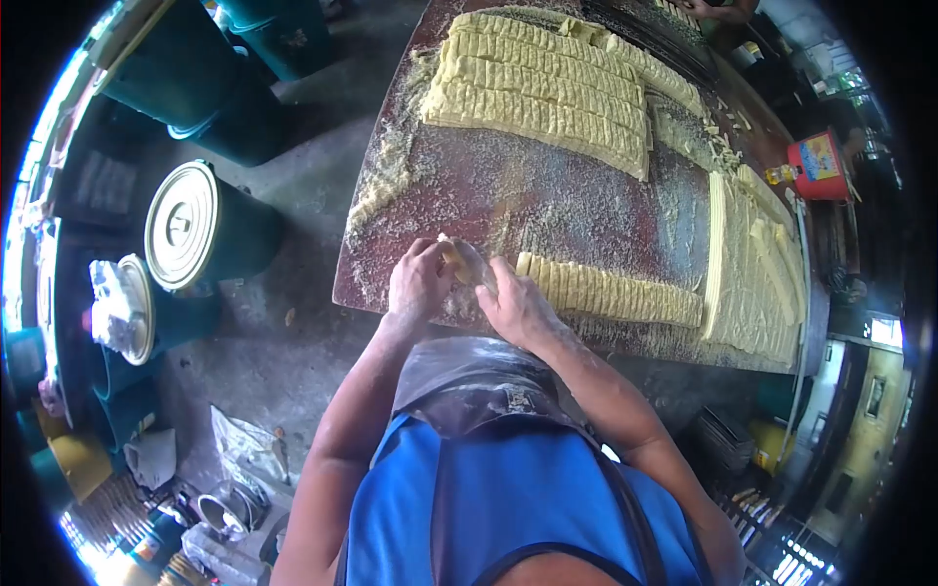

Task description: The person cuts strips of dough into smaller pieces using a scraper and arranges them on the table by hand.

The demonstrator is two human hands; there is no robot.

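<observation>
Near the front edge of the floury table (469, 186), my left hand (422, 278) and my right hand (516, 301) are close together. Between them is a thin, partly see-through object (471, 266) that I cannot make out clearly, with fingers of both hands closed on it. Just right of my right hand lies a row of cut dough pieces (616, 293). Farther back, several more rows of cut dough (537, 88) lie side by side. A flat dough sheet (757, 278) with long strips rests at the right.
Lidded green bins (183, 225) stand on the floor at the left. A red bucket (821, 168) is by the table's right edge. Another person's arm (718, 10) shows at the top right. Metal pots (230, 510) lie at the lower left.
</observation>
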